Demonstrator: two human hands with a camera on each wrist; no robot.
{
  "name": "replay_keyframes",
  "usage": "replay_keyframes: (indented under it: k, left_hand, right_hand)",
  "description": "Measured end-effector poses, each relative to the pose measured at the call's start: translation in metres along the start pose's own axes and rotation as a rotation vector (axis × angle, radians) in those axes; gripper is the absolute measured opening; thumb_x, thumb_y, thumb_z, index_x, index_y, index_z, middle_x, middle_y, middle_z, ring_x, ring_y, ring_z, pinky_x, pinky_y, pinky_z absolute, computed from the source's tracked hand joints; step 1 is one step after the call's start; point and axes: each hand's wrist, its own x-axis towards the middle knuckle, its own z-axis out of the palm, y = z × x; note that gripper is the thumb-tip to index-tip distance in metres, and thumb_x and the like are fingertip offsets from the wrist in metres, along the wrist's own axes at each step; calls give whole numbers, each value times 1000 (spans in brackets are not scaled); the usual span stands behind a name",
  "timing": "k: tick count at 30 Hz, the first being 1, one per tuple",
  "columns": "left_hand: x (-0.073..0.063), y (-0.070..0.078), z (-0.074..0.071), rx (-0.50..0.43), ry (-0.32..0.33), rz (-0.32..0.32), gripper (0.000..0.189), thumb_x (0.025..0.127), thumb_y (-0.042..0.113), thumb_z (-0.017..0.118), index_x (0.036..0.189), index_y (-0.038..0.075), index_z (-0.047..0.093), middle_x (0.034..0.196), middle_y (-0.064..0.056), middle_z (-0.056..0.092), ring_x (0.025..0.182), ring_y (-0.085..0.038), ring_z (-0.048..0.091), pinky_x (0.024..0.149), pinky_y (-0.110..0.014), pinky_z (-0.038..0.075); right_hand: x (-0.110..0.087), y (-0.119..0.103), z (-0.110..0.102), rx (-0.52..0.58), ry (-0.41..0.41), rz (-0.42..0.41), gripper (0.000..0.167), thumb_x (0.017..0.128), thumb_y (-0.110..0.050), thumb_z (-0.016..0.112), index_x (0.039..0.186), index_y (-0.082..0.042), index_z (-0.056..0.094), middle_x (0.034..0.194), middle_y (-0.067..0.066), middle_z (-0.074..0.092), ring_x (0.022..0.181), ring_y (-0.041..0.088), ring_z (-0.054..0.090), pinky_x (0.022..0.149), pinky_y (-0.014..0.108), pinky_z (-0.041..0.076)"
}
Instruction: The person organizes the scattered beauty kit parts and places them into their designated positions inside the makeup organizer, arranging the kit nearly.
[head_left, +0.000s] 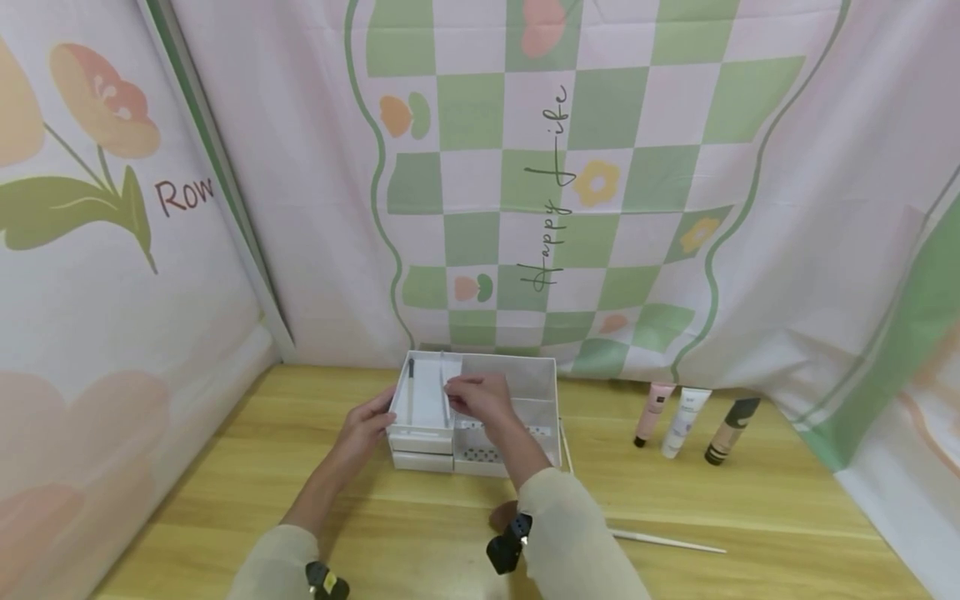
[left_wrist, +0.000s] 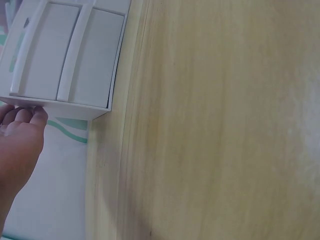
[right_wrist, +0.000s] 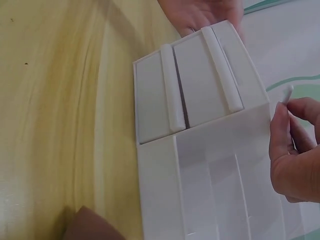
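A white desktop organizer (head_left: 504, 365) with two small drawers (right_wrist: 200, 82) at its front left stands near the back of the table. My right hand (head_left: 480, 398) is over its flat top section and pinches a slim white stick (right_wrist: 288, 93) between thumb and fingertips. The stick stands out above the fingers, and its kind is unclear. On that same section lies a thin rod with a dark tip (head_left: 411, 371). My left hand (head_left: 363, 425) is at the organizer's left side, its fingertips touching the side wall just below the drawer fronts in the left wrist view.
Right of the organizer stand a pink tube (head_left: 655, 412), a white tube (head_left: 686, 423) and a beige tube with a black top (head_left: 731, 432). A makeup brush with a white handle (head_left: 675, 542) lies partly under my right forearm. Another thin white rod (head_left: 566, 448) leans by the organizer's right side.
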Motion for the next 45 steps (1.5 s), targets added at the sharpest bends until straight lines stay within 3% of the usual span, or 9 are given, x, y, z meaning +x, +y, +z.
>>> replay_keyframes:
  k: [9,20,29,38,45]
  left_hand:
    - [0,1,1,2,4,-6,58,100,-2,40,155,-9,23,169,-23,14,157,-40,17,123,-38,30]
    - [0,2,0,-1,-5,-3,58,99,-3,40,154,-9,22,167,-24,15,156,-41,19,109,-14,44]
    - [-1,1,0,1,-6,1,58,99,-3,40,154,-9,22,167,-25,15,156,-42,19,122,-36,34]
    - [-2,1,0,-1,-4,5,58,100,-3,39,155,-10,22,167,-25,15,156,-42,19,120,-32,35]
    - [-2,1,1,-2,-12,4,58,100,-3,40,154,-11,21,167,-26,15,156,-41,19,120,-29,36]
  right_hand:
    - [5,-12,15,-39,38,-5,24,81,3,73,104,8,74,96,20,77,65,8,66,70,20,65]
    - [3,-18,27,-199,85,-38,19,76,4,73,95,6,77,93,22,78,59,10,65,63,19,64]
    - [2,-17,30,-382,125,-60,16,74,-1,77,89,-1,80,85,14,80,56,8,65,58,16,60]
    - [2,-18,33,-556,145,-104,11,73,-9,80,84,-7,81,80,8,80,66,15,67,61,18,54]
    - [0,-19,35,-580,158,-93,9,74,-10,81,83,-8,81,87,9,80,74,19,68,68,24,59]
